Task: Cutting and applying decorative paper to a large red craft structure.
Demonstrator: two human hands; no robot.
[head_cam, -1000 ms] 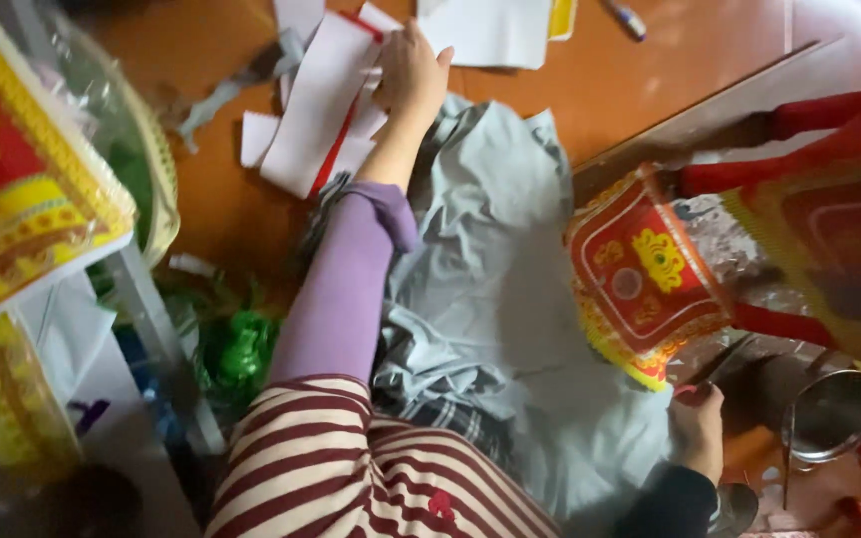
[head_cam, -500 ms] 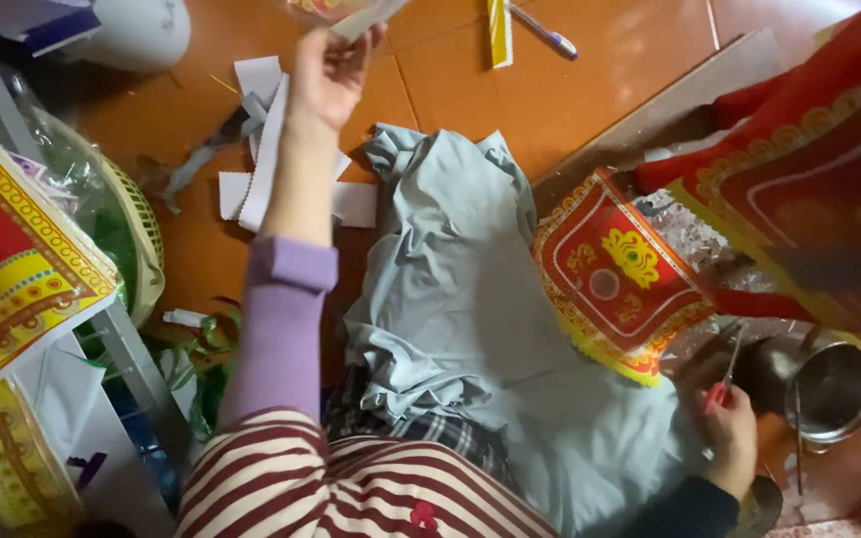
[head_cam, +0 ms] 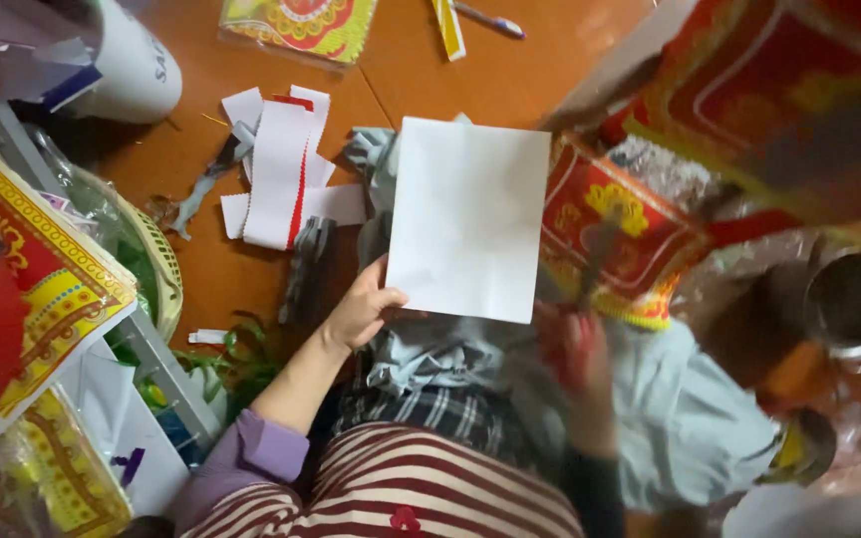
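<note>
Overhead, head view: left hand (head_cam: pixel 359 311) grip pinches the lower-left corner of a smooth, rectangular white paper sheet (head_cam: pixel 468 217), held flat above crumpled grey cloth (head_cam: pixel 670 418). Right hand (head_cam: pixel 578 364) is motion-blurred; its grip unreadable.

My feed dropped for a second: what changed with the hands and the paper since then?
The left hand, earlier stretched out to the papers on the floor, has come back holding a white sheet over the lap. The right hand, blurred, has risen toward the sheet; its grip is unclear. The white paper strips stayed on the floor.
</note>
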